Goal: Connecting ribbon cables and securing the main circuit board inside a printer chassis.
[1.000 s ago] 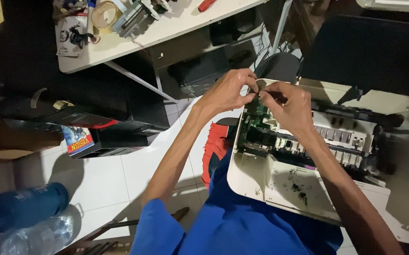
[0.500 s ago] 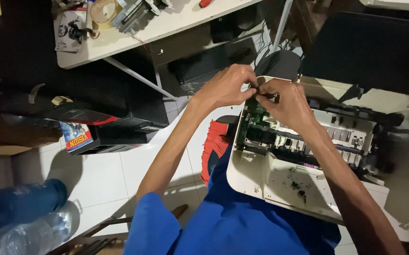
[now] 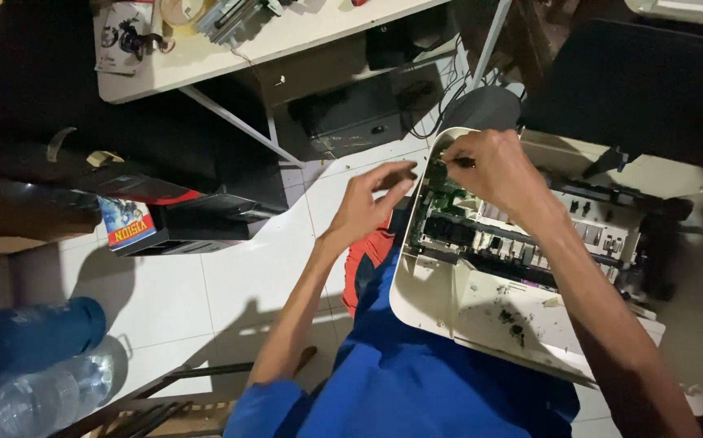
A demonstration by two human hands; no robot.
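Note:
An opened white printer (image 3: pixel 481 312) rests on my lap, its green circuit board (image 3: pixel 441 199) and inner parts bare. My right hand (image 3: pixel 493 170) is over the printer's far left corner, fingers pinched on a small dark part (image 3: pixel 458 162) above the board. My left hand (image 3: pixel 372 203) hovers just left of the printer's edge with fingers spread and nothing in it. I wear a blue shirt (image 3: pixel 416 381).
A white table (image 3: pixel 287 36) with tape, tools and clutter stands at the top. Under it lie dark boxes and cables (image 3: pixel 351 122). A black case with a small colourful box (image 3: pixel 128 223) sits left. Plastic water bottles (image 3: pixel 31 381) lie at the lower left on white floor tiles.
My left hand has let go at the printer's corner and pulled back to the left, opening. My right hand stays over the corner, still pinching the small part.

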